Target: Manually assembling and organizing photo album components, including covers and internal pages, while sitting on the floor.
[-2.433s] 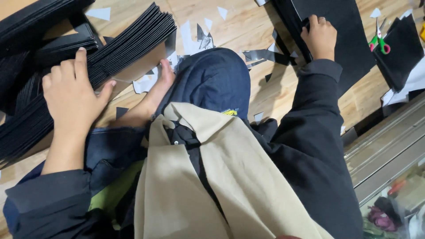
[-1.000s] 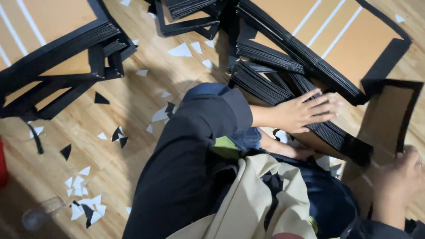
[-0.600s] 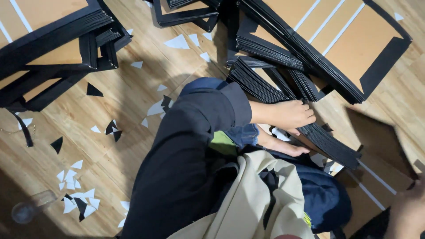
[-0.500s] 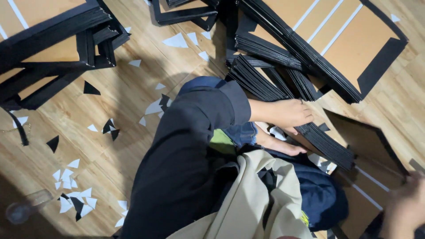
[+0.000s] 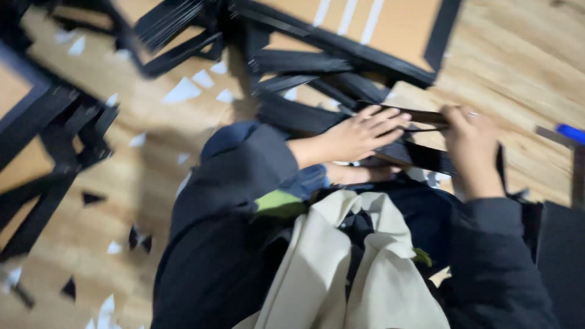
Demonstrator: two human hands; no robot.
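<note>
My right hand grips a thin brown cardboard sheet with black edging, held almost flat and seen edge-on above a stack of black sheets. My left hand lies with its fingers spread on that stack, fingertips touching the near edge of the held sheet. Both arms are in dark sleeves. The picture is blurred by motion, so the finer grip of the fingers is unclear.
A large brown board with black border and white stripes lies on the wooden floor beyond the hands. Black frame-shaped pieces pile up at left. White and black paper scraps litter the floor. A beige cloth covers my lap. A blue object sits at far right.
My right hand has swung the brown sheet in from the right and lowered it flat next to my left hand. The view has shifted right; my left hand stays on the stack.
</note>
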